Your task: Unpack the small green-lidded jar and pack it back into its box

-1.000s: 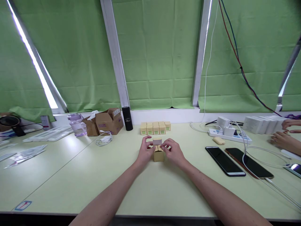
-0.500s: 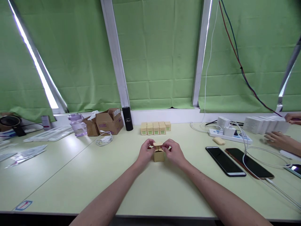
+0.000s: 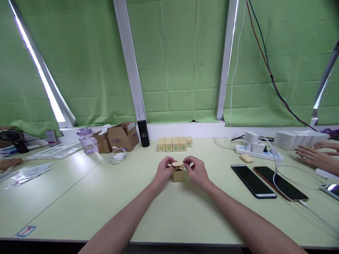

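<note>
A small brown cardboard box stands upright on the table in front of me, its top flap raised and partly folded over the opening. At its left side, my left hand is closed, fingertips gripping the upper edge near the flap. My right hand pinches at the upper right edge of the same box, thumb and forefinger close together. What lies inside the box is hidden. Beyond my hands, several similar small boxes with green-edged labels stand in a row.
A black bottle, an opened carton and a purple jug stand back left. To the right lie phones, cables and a power strip. A co-worker's hands touch white boxes; another person's hand is far left.
The box's flap has tipped slightly, and my right fingers have shifted a little. Another person's hand has come in at far left. The co-worker's hands at right have moved closer together.
</note>
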Tool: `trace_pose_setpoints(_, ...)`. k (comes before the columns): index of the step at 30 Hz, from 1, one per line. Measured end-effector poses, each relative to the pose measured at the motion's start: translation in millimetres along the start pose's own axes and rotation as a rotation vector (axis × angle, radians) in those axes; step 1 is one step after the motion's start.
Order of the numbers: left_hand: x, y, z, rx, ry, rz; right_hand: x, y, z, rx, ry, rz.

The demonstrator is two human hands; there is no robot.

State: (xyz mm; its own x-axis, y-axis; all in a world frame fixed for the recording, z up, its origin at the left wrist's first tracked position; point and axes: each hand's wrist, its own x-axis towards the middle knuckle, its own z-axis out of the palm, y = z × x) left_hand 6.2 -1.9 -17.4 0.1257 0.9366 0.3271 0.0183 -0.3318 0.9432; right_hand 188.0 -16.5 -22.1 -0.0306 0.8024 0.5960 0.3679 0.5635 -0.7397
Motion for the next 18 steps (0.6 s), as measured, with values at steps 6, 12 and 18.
trace_pose_setpoints(6,-0.9,2.3,0.8,0.007,-0.001,-0.001,-2.2,-6.5,-2.6,0.008,0.009,-0.035)
trace_pose_setpoints(12,0.3,2.2,-0.3,-0.043,-0.018,-0.021,-3.6,-7.7,-1.9,-0.061,-0.028,-0.099)
trace_pose_setpoints(18,0.1,5.3,-3.7,-0.081,-0.022,-0.01,-3.9,-7.4,-1.6,-0.097,-0.042,-0.135)
